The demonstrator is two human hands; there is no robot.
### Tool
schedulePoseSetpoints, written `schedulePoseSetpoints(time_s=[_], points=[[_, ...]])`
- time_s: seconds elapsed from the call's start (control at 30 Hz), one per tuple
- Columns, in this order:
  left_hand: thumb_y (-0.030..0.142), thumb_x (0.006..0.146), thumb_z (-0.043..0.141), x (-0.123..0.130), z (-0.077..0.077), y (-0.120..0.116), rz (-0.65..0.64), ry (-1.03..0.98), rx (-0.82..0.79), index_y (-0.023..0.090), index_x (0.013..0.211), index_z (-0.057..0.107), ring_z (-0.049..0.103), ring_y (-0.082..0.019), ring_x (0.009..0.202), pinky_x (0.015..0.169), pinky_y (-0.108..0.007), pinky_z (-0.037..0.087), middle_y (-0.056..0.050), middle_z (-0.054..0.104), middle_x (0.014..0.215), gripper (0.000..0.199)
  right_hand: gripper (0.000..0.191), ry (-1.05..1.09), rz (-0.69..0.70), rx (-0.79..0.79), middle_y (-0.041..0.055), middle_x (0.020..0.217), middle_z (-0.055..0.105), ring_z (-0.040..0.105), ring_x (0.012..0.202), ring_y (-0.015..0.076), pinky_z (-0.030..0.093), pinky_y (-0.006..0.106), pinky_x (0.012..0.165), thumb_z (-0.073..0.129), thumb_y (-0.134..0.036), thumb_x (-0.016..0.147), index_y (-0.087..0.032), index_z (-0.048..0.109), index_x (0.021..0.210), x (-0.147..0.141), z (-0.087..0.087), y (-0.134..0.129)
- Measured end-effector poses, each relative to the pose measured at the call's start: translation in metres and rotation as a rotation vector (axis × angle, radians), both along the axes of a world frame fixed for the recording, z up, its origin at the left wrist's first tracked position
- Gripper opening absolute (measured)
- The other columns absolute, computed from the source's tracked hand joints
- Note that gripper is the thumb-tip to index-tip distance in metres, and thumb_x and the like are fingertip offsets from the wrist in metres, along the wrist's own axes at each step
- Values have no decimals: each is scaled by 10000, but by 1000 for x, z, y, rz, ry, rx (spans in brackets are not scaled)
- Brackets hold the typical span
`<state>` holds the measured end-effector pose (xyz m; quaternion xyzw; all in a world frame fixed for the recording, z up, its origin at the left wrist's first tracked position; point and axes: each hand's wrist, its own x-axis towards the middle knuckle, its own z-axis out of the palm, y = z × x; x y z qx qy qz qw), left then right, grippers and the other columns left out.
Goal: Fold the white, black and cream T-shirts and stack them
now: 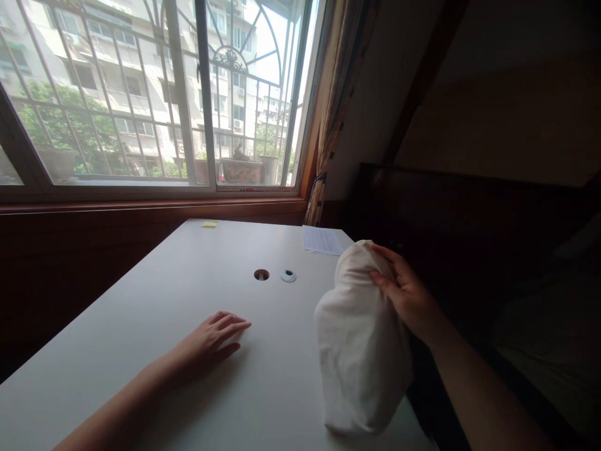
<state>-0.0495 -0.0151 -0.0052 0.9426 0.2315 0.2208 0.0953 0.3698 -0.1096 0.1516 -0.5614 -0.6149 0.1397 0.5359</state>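
Observation:
A white cloth bag (359, 351) with something bulky inside stands at the right edge of the white table (154, 307). Its contents are hidden. My right hand (399, 288) grips the upper part of the bag from the right, thumb in front and fingers behind the top. On the left side, my left hand (223, 335) hovers low over or rests on the tabletop, fingers stretched out and holding nothing. Beyond it are a round cable hole (261, 275) in the table and a loose white grommet cover (288, 275).
Printed paper sheets (322, 240) lie at the far right corner, behind the bag. A yellow sticky note (209, 224) is at the far left corner. Past the table are a barred window (235, 125) and a tied curtain (328, 125). Dark furniture (451, 207) stands to the right.

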Motion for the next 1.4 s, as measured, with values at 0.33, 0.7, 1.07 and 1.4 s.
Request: schedulePoseSetpoints(time_s=[0.33, 0.7, 1.07, 1.4], points=[[308, 1024, 511, -1, -7, 5, 0, -19, 7, 327, 1460, 521, 619, -253, 1187, 1004, -429, 565, -81, 656, 1342, 436, 536, -10, -163, -167, 93, 1466, 589, 637, 1205, 227, 492, 377, 969, 678, -275, 912, -386, 561, 1423, 115, 93, -28], [309, 1030, 504, -2, -11, 8, 35, 9, -9, 329, 1445, 524, 608, -241, 1203, 1012, -404, 557, -66, 641, 1368, 416, 543, 152, -163, -407, 150, 1351, 654, 693, 1060, 190, 494, 316, 893, 651, -201, 910, -279, 565, 1441, 164, 36, 26], [321, 1036, 510, -2, -15, 10, 28, 11, -30, 338, 1449, 525, 591, -245, 1220, 1022, -407, 550, -65, 628, 1387, 414, 640, -57, -232, -437, 84, 1309, 693, 681, 1140, 264, 531, 335, 978, 678, -221, 812, -295, 544, 1434, 202, -2, 77], [297, 1046, 492, 0, 2, 1, 31, 53, -66, 336, 1445, 520, 568, -244, 1256, 1051, -417, 529, -64, 602, 1420, 402, 653, -246, -513, -462, 142, 1216, 723, 688, 1110, 344, 519, 461, 1002, 659, -209, 772, -200, 565, 1419, 237, -39, 92]])
